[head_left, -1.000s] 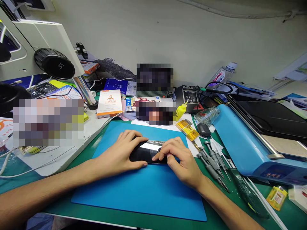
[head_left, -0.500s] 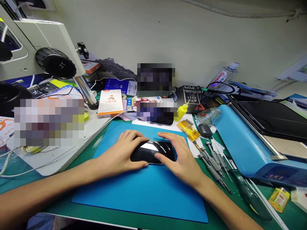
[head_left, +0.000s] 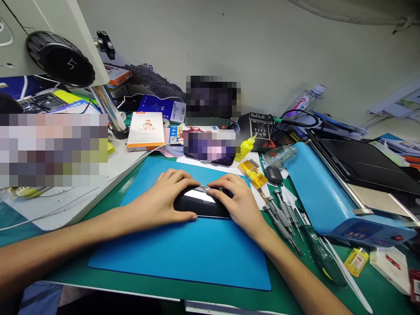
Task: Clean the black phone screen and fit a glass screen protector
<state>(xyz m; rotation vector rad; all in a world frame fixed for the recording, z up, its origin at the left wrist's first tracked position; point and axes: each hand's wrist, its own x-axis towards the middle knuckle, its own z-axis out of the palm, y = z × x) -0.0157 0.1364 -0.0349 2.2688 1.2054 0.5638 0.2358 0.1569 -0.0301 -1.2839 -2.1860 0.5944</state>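
Fingers (head_left: pixel 186 216) of our left hand (head_left: pixel 164 197) grip the dark phone (head_left: pixel 197 208) by its edges on the blue mat (head_left: pixel 180 253), while our right hand (head_left: pixel 240 201) hides its right end, pinching something or not we cannot tell, and beyond, a knobbed white apparatus (head_left: pixel 52 19) is cut off upper left.

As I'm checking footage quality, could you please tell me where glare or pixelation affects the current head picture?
Head view: white glare streaks the glossy black rectangular phone; head view: mosaic blocks hide patches at left and above centre.
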